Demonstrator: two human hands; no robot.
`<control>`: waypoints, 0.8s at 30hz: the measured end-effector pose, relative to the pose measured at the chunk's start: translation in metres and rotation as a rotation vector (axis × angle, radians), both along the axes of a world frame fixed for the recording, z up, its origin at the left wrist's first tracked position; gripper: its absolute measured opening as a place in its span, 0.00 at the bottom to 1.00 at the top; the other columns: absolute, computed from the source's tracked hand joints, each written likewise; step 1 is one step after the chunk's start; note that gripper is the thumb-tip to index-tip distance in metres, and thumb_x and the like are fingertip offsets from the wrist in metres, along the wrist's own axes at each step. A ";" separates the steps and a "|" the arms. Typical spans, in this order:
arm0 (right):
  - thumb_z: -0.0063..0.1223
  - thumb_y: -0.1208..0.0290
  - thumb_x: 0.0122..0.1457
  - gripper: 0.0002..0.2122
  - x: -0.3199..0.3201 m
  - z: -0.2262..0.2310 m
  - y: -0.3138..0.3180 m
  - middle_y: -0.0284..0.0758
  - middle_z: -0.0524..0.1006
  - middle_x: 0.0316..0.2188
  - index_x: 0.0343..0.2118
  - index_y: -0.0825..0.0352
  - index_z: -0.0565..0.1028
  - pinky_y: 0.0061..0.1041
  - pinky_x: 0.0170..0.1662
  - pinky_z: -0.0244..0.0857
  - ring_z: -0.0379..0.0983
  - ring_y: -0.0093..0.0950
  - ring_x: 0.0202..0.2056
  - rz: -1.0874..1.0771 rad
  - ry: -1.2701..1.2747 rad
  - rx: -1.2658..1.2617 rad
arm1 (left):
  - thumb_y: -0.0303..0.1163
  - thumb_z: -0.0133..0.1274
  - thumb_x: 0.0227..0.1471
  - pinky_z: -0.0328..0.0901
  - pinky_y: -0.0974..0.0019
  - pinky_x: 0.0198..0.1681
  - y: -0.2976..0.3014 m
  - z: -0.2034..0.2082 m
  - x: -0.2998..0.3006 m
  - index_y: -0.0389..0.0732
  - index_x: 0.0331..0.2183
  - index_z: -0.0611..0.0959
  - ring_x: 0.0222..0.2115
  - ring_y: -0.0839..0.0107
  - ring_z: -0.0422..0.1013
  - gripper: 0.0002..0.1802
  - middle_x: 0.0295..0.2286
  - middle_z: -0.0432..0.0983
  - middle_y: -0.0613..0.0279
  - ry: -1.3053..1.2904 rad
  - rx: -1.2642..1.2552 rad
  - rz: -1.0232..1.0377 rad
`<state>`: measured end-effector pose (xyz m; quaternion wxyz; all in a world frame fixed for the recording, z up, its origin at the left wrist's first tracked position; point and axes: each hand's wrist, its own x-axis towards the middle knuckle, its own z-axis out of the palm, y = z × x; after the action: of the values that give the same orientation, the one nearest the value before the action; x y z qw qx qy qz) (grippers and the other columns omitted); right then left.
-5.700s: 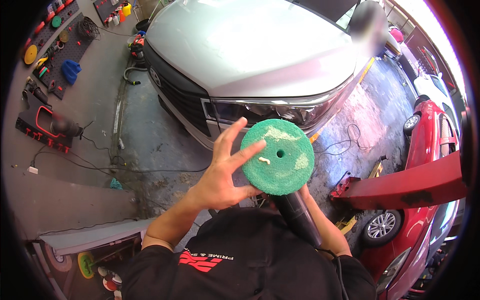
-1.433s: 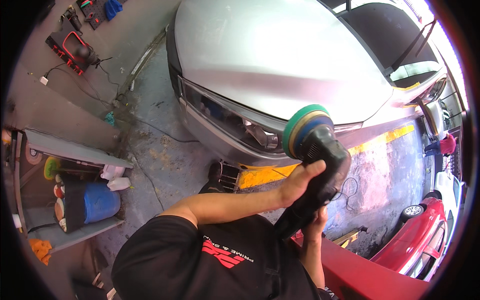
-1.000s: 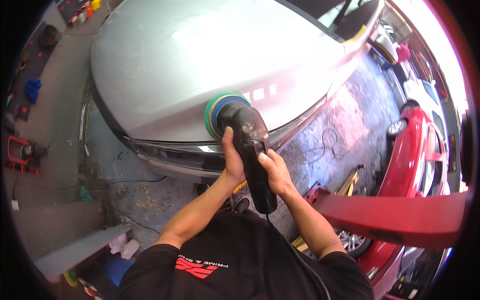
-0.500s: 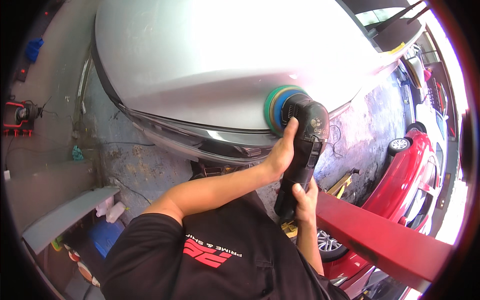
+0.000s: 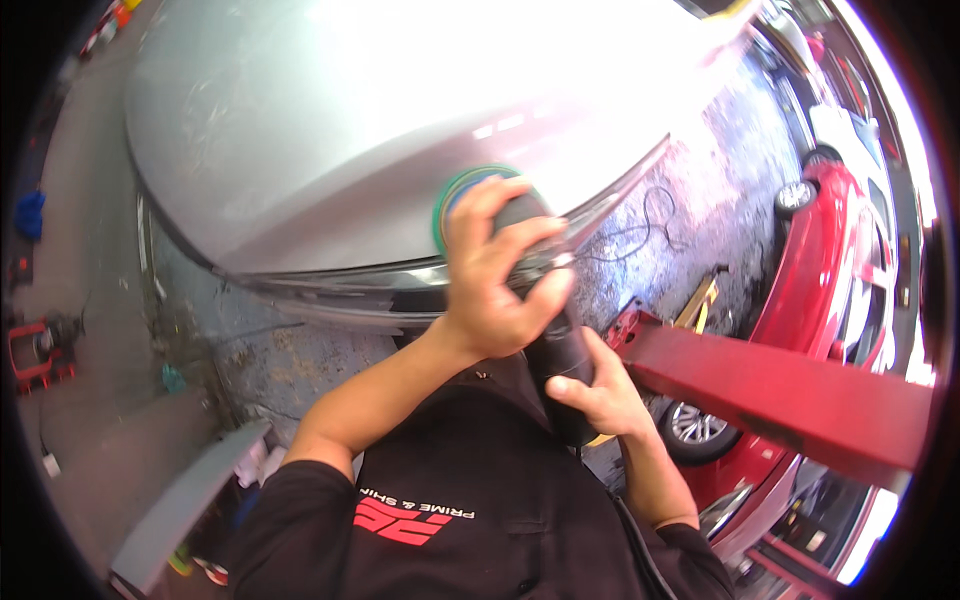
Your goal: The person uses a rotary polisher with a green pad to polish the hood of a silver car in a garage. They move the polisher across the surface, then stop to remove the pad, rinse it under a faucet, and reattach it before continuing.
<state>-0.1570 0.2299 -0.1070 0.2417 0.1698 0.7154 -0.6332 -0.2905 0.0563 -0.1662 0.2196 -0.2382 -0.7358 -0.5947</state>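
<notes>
A black car polisher (image 5: 558, 348) with a round green-rimmed pad (image 5: 445, 208) lies against the silver car hood (image 5: 345, 210), close to its front edge. My left hand (image 5: 492, 295) is wrapped over the polisher's head, its fingers spread across the top and partly hiding the blue backing behind the pad. Lower down, my right hand (image 5: 607, 393) grips the rear handle with the thumb on top. The handle's end points toward my black shirt. Some blur lies over the left hand and the tool.
To the right, a red lift arm (image 5: 790, 385) reaches across in front of a red car (image 5: 815, 270). A black cord (image 5: 650, 225) curls on the worn floor beside the hood. At the lower left stands a grey panel-like ledge (image 5: 190, 505).
The polisher has moved left along the hood's front edge. My left hand has shifted from the side of its head to over the top. The view has moved too.
</notes>
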 end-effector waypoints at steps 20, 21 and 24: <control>0.74 0.38 0.49 0.47 -0.066 -0.005 0.210 0.36 0.77 0.44 0.60 0.74 0.69 0.29 0.48 0.71 0.76 0.26 0.43 0.041 0.042 -0.084 | 0.32 0.64 0.37 0.58 0.40 0.61 0.198 0.015 -0.055 0.46 0.34 0.85 0.57 0.44 0.65 0.15 0.50 0.74 0.52 0.145 0.114 0.143; 0.74 0.35 0.47 0.48 -0.072 -0.008 0.228 0.37 0.78 0.43 0.59 0.74 0.69 0.28 0.45 0.73 0.77 0.26 0.41 0.037 0.037 -0.101 | 0.33 0.64 0.37 0.57 0.40 0.61 0.219 0.019 -0.064 0.47 0.33 0.85 0.57 0.45 0.66 0.15 0.50 0.74 0.54 0.151 0.117 0.134; 0.69 0.29 0.47 0.49 -0.091 -0.029 0.258 0.42 0.80 0.37 0.54 0.76 0.69 0.30 0.35 0.79 0.82 0.31 0.31 0.021 0.198 -0.078 | 0.35 0.64 0.37 0.56 0.37 0.61 0.274 0.017 -0.098 0.47 0.31 0.84 0.56 0.45 0.66 0.13 0.49 0.75 0.56 0.239 0.160 0.056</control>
<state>-0.2480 0.4883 -0.1360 0.1827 0.0893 0.7124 -0.6717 -0.3888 0.3307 -0.1491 0.3403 -0.2685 -0.6610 -0.6125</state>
